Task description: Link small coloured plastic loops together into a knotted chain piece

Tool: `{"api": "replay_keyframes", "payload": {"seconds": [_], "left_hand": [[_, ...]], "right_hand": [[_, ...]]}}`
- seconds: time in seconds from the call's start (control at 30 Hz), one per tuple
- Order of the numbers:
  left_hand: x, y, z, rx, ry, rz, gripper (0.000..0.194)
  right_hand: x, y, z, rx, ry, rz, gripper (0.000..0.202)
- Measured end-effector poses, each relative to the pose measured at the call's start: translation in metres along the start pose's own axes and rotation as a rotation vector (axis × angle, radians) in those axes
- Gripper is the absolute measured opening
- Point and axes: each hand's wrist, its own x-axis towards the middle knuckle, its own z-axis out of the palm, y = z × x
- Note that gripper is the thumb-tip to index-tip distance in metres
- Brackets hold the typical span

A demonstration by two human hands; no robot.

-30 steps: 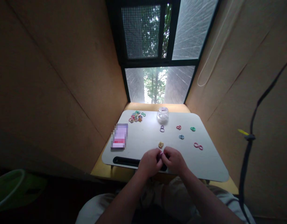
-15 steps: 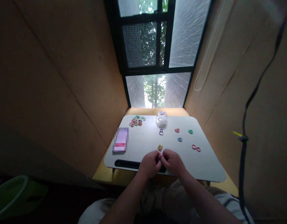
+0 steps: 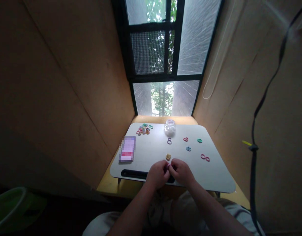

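My left hand [image 3: 159, 173] and my right hand [image 3: 181, 171] meet at the front edge of the white table, fingers closed. Between their fingertips is a small pink-purple band [image 3: 168, 166], like a hair tie, mostly hidden. Just beyond my fingers lies a clump of yellow bands [image 3: 168, 157]. Further back are a purple band [image 3: 169, 141] in a figure eight, red bands [image 3: 185, 139], blue bands [image 3: 188, 148] and green bands [image 3: 199, 140]. On the right a pink band [image 3: 205, 158] forms a figure eight.
A mixed pile of coloured bands [image 3: 143, 129] sits at the back left of the white table [image 3: 151, 147]. A clear jar [image 3: 170, 128] stands at the back. On the left lies a phone [image 3: 127, 149]. A black slot [image 3: 133, 174] runs along the front edge. A dark cable [image 3: 253, 164] hangs at right.
The camera view has shifted slightly. Both hands stay together at the same place with the pink-purple band, and the things on the table have not moved.
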Motion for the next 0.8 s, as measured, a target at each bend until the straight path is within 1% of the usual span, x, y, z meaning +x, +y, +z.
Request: {"api": "replay_keyframes", "payload": {"seconds": [0.3,0.5,0.8], "left_hand": [[-0.0015,-0.0017,0.0001,0.016,0.002,0.005,0.006],[-0.0045,0.0016,-0.0023,0.022,-0.006,-0.001,0.006],[-0.0052,0.0015,-0.0045,0.035,-0.002,0.017,0.01]], "right_hand": [[-0.0012,0.0024,0.0022,-0.022,-0.01,0.012,0.026],[-0.002,0.0056,0.0049,-0.009,-0.008,0.012,0.025],[-0.0025,0.0086,0.0052,-0.027,-0.019,-0.004,0.029]]}}
